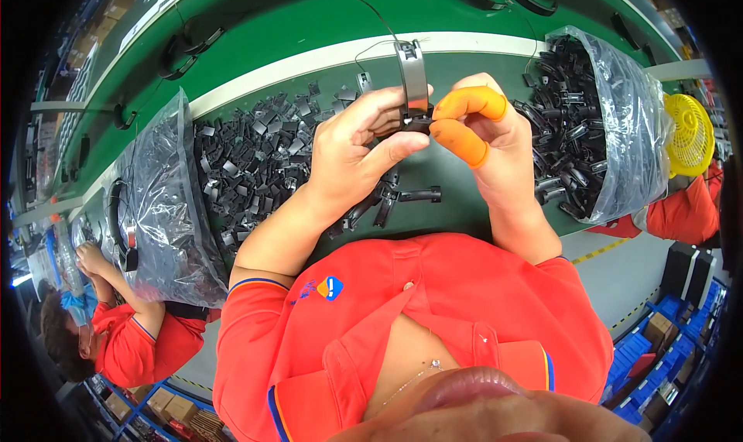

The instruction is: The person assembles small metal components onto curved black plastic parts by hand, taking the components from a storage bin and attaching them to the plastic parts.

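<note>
My left hand [348,152] is closed around the lower end of a dark curved headphone headband [415,74], held upright with thin wires at its top. Orange finger cots cover the thumb and forefinger of my right hand [495,136]. Those two fingertips pinch a small black plastic piece [419,123] at the band's lower end; its exact shape is mostly hidden by the fingers. Beneath my hands, several slim black hinge-like parts [387,202] lie on the green worktop [457,210]. A wide heap of small black plastic pieces [259,148] spreads beside my left forearm.
A clear plastic bag [631,125] full of black parts lies open at right, with a yellow basket [687,136] beyond. Another clear bag [166,210] stands left. Headbands [186,55] rest on the green conveyor [294,24] behind a pale rail. A co-worker [128,341] sits left.
</note>
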{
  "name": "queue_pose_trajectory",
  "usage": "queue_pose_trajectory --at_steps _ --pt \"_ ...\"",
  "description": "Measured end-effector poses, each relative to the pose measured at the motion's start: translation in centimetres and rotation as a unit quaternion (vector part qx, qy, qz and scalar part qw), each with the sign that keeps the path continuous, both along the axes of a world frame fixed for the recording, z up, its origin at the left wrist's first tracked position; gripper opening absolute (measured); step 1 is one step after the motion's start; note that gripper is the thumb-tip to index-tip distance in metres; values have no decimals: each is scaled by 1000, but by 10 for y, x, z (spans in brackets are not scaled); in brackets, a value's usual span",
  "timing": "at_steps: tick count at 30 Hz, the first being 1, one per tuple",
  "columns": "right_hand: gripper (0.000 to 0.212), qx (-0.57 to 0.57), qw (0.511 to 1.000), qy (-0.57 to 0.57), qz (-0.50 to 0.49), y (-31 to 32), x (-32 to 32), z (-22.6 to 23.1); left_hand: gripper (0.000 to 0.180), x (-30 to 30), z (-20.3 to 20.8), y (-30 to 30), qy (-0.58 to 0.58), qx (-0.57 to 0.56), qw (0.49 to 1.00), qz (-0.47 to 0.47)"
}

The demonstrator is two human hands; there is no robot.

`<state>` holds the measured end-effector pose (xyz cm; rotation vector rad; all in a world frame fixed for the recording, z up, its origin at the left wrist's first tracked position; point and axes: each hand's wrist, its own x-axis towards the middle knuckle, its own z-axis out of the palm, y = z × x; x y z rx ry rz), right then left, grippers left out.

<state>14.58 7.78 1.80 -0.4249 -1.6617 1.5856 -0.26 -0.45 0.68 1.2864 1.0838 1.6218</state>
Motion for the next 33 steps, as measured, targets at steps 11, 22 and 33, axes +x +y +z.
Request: queue_pose_trajectory --at_steps 11,22,33 --pt "28 -84 996 22 34 -2 -10 -2 36 6 -13 -1 77 -20 997 -23" --pt "24 -4 1000 5 -13 -13 -9 -5 32 30 -16 -5 -64 32 997 1" --pt "44 -133 988 51 64 -12 -3 -11 33 25 -36 -1 -104 -40 992 -67"
